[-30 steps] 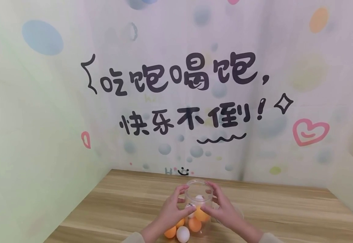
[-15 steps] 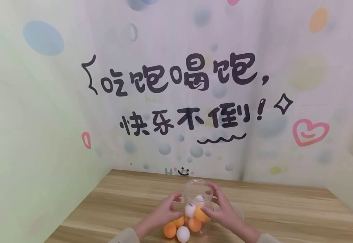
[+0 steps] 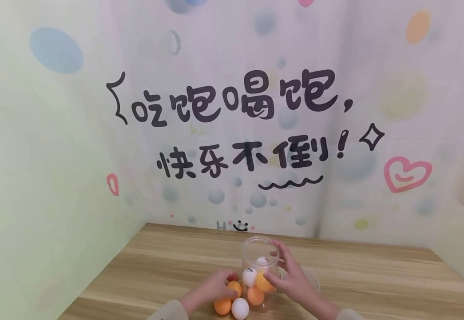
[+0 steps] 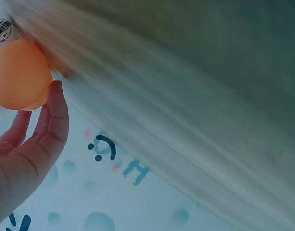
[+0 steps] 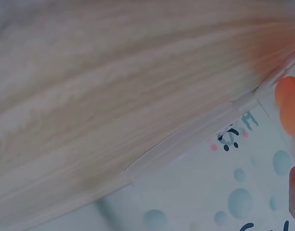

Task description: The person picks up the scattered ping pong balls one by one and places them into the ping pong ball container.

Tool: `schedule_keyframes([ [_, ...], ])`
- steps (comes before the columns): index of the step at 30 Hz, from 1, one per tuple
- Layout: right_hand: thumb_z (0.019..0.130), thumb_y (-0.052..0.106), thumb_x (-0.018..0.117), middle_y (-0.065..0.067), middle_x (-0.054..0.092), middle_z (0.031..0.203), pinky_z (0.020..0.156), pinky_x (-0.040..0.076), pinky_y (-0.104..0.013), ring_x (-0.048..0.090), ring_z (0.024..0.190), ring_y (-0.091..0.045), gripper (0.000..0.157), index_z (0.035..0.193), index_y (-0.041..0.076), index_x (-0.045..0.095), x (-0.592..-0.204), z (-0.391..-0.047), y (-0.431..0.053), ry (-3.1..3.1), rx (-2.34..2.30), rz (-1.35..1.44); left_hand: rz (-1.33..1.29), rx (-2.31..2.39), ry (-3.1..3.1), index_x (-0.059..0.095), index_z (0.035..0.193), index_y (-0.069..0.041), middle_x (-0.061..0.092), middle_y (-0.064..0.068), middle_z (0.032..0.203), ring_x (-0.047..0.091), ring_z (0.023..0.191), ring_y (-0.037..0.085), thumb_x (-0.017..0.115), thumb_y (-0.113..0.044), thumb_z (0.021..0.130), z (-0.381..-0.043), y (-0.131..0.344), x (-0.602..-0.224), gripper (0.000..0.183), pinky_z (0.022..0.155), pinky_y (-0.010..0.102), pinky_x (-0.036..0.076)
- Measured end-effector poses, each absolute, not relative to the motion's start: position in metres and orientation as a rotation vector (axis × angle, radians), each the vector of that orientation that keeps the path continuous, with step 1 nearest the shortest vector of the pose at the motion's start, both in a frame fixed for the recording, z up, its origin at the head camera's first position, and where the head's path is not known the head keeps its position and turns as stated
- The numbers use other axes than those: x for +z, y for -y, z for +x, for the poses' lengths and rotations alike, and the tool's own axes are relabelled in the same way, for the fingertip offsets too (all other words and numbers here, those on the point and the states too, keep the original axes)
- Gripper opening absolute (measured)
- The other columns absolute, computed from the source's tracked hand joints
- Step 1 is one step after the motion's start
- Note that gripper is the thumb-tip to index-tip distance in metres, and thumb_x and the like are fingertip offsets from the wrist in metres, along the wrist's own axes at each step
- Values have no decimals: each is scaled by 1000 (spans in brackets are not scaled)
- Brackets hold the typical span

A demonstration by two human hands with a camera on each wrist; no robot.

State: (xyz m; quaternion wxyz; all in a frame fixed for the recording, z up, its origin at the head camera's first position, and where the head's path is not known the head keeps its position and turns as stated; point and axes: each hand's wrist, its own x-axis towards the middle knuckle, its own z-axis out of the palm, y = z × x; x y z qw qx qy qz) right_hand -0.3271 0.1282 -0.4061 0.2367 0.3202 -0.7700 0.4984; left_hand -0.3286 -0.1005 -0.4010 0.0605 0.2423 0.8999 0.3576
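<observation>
- Your left hand [image 3: 214, 286] has its fingers and thumb curled round an orange ball [image 3: 236, 288], just left of the jar; you cannot tell from here whether it is lifted.
- Your right hand [image 3: 299, 283] holds the clear jar [image 3: 251, 256] by its right side, thumb in front and fingers round the far side.
- The jar stands upright on the wood-grain table [image 3: 156, 262], mouth up.
- Inside it you have a printed white ball [image 3: 249, 276], another white ball [image 3: 261, 260] farther back, an upper orange ball [image 3: 264, 282] and a lower orange ball [image 3: 255, 295].
- Nearest you, a loose orange ball [image 3: 222, 306] and a loose white ball [image 3: 240, 308] lie close together, left of the jar's base.
- A clear round piece [image 3: 314, 281] lies partly behind your right hand.
- Black lettering [image 3: 247, 156] marks the backdrop [image 3: 200, 53] beyond the table.
</observation>
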Motion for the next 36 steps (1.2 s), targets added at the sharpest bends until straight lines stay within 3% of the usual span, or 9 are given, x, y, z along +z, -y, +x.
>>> schedule_keyframes([
  [15,74,6,74,-22,46,128,82,50,-26,49,104,2,69,133,4,37,-409,-327,-128,2092,1349,894,672,1239,-2716,61,102,3,61,10,98,54,88,23,68,-3,73,-327,103,-402,30,80,43,45],
  [25,74,7,74,-19,48,126,81,50,-27,50,102,-1,68,132,6,38,-409,-327,-127,2108,1379,855,597,1474,-2698,57,109,7,59,17,105,54,80,19,66,-1,75,-328,108,-382,36,64,30,48],
  [36,74,8,74,-17,48,130,82,50,-27,50,103,1,67,132,6,39,-409,-327,-127,2114,1375,841,509,1637,-2762,56,114,2,56,14,106,49,70,16,66,-3,80,-322,104,-348,37,60,27,48],
])
